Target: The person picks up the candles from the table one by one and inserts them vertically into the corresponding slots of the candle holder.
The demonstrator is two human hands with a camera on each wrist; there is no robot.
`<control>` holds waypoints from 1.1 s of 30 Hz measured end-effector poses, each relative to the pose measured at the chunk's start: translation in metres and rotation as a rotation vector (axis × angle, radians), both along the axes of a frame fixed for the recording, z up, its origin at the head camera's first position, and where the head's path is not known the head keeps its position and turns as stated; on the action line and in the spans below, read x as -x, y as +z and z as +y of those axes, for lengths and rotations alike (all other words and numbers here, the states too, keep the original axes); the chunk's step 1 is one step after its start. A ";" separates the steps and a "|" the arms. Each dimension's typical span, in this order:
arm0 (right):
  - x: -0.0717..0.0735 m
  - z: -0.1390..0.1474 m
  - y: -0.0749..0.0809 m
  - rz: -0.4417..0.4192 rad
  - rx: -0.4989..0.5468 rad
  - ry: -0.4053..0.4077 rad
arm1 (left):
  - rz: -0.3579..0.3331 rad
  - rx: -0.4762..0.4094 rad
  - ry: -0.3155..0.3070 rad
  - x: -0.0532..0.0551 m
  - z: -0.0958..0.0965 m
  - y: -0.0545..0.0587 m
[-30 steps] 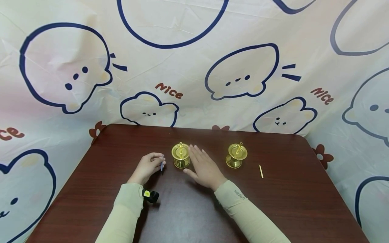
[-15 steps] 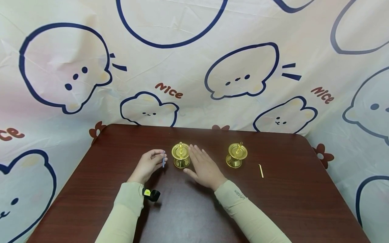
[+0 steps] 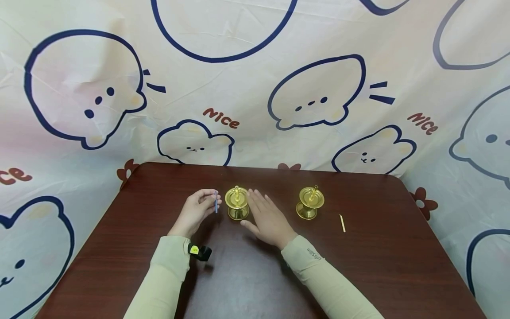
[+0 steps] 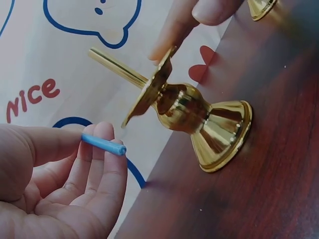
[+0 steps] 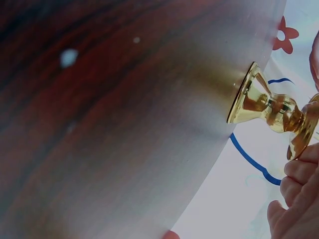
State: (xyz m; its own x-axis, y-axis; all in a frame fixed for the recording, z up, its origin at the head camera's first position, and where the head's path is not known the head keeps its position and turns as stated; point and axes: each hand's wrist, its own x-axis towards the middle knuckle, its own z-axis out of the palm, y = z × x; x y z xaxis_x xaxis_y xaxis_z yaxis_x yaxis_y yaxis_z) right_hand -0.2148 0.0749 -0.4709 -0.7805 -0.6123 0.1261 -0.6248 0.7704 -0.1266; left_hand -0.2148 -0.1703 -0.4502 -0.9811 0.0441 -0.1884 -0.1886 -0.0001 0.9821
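My left hand pinches a thin blue candle between thumb and fingers, upright at the left of a brass candlestick. In the left wrist view the candlestick's narrow tube rises from the dish, apart from the candle. On the candlestick's right side lies my right hand, fingers straight and thumb spread, the fingertips at the dish rim. The right wrist view shows fingers against the dish of the candlestick, which is cut off by the frame edge.
A second brass candlestick stands to the right of my right hand. Farther right a thin yellow candle lies on the dark wooden table. A printed cloth hangs behind the table.
My left hand has risen and shifted slightly right with the blue candle, closer to the candlestick. My right hand and both candlesticks have stayed in place.
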 end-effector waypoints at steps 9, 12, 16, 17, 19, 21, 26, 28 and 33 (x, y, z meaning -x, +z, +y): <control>0.000 0.000 -0.001 -0.006 -0.001 -0.005 | 0.010 -0.012 0.017 0.001 0.004 0.007; 0.000 -0.001 -0.001 -0.009 -0.003 -0.008 | 0.017 -0.023 0.020 0.000 0.005 0.009; 0.000 0.000 -0.002 -0.005 0.000 -0.009 | 0.019 -0.038 0.030 0.000 0.007 0.011; 0.000 0.000 -0.002 -0.002 0.005 -0.008 | 0.021 -0.043 0.030 0.000 0.007 0.012; 0.000 0.000 -0.003 0.006 0.012 -0.004 | 0.026 -0.054 0.032 0.001 0.008 0.013; 0.000 0.000 -0.003 0.015 0.020 0.001 | 0.034 -0.065 0.032 0.001 0.009 0.014; 0.000 0.000 -0.003 0.019 0.017 0.000 | 0.044 -0.071 0.036 0.002 0.012 0.017; 0.000 0.000 -0.003 0.013 0.013 -0.002 | 0.052 -0.070 0.038 0.003 0.013 0.018; 0.000 0.000 -0.003 0.013 0.010 -0.006 | 0.076 -0.085 0.043 0.005 0.016 0.021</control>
State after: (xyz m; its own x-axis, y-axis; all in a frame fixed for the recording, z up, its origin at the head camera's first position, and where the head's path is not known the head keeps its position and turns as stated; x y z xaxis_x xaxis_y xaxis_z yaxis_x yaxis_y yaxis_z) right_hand -0.2149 0.0745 -0.4735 -0.7822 -0.6066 0.1424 -0.6222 0.7726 -0.1266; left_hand -0.2193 -0.1544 -0.4294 -0.9938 0.0140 -0.1106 -0.1114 -0.0903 0.9897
